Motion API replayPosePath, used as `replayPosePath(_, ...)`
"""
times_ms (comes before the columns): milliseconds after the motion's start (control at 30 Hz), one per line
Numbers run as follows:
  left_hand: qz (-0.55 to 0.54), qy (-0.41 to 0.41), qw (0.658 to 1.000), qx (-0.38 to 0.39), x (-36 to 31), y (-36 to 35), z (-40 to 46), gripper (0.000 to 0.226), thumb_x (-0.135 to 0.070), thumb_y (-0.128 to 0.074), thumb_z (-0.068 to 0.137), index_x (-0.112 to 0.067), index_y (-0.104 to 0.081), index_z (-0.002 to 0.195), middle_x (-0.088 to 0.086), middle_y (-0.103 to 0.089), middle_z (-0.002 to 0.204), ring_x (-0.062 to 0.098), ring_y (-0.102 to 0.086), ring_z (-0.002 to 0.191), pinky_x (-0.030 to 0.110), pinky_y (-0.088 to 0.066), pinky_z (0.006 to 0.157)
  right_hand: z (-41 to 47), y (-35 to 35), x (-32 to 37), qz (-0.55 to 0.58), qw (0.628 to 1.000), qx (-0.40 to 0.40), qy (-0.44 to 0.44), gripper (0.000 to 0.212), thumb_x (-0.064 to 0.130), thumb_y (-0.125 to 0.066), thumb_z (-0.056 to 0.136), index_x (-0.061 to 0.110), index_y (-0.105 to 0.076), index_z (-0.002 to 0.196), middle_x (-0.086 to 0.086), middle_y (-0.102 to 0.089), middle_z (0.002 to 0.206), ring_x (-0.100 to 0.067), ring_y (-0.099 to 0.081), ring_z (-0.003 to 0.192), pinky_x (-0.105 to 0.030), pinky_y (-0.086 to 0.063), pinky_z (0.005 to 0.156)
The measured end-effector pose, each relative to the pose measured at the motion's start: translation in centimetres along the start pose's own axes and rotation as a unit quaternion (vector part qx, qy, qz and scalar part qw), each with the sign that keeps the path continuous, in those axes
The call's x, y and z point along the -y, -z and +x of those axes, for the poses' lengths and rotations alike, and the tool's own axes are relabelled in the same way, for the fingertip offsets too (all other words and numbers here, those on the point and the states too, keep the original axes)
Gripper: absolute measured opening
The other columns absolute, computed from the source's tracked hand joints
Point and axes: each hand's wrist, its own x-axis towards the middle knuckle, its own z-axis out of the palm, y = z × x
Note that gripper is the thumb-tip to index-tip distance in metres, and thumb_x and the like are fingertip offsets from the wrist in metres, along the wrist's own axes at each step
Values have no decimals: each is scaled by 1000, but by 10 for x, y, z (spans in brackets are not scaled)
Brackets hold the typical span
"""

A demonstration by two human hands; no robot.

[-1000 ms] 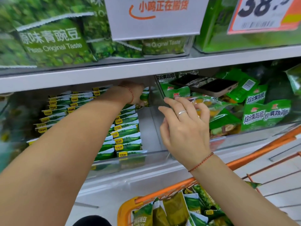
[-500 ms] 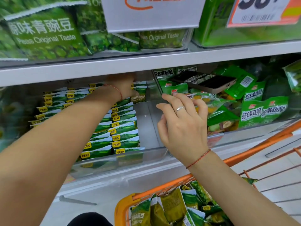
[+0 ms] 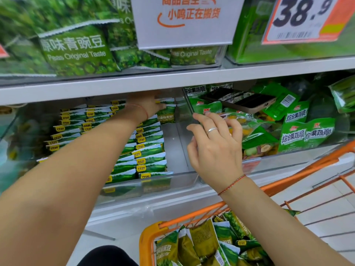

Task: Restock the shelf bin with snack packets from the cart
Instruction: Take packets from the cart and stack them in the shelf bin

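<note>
the left hand reached deep into the clear shelf bin, fingers pinching a green snack packet (back of the rows). the right hand, fingers loosely spread, touched the bin's divider; more packets lay in the orange cart.

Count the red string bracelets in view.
2 bracelets. One circles the left hand's wrist, inside the shelf bin where that hand holds a snack packet; the other circles the right hand's wrist, before the bin. None appears hidden.
</note>
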Motion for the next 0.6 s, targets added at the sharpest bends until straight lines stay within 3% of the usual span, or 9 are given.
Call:
replayPosePath(133,-71,2,995,-77,12,17,-38,48,-49,-36,94,-14,-64,113,13,-65,117,31,-58,106,34,-46,89,1,1,0,2,1000,16,-1,26,20,-47,82,14,-70,94,-4,-67,114,-26,-60,110,-41,-32,94)
replayPosePath(267,-98,-33,992,-78,2,35,-100,22,-25,-51,94,-21,-70,105,-1,-68,116,25,-61,107,29,-45,88,-1,12,-3,37,999,16,17,23,25,-51,86,14,-69,94,-5,-66,112,-26,-60,109,-39,-32,95)
replayPosePath(400,-107,-109,980,-128,-13,45,-159,28,-35,-49,89,-22,-73,97,-2,-72,103,24,-63,100,35,-47,87,-18,47,-15,70,996,-10,48,19,19,-53,85,14,-69,94,-4,-68,99,-27,-63,97,-38,-38,92)
replayPosePath(500,-148,-176,964,-131,-40,53,-208,30,-37,-47,85,-22,-73,92,-3,-72,94,20,-62,95,30,-44,83,-41,84,-29,83,994,-5,71,17,15,-54,85,12,-69,92,-2,-67,83,-25,-63,81,-37,-41,83)
replayPosePath(600,-178,-232,953,-76,-70,51,-255,35,-43,-42,85,-26,-71,94,-10,-70,89,12,-59,88,28,-46,76,-73,114,-44,103,992,45,58,18,17,-51,86,12,-68,87,1,-61,62,-23,-58,57,-34,-43,62)
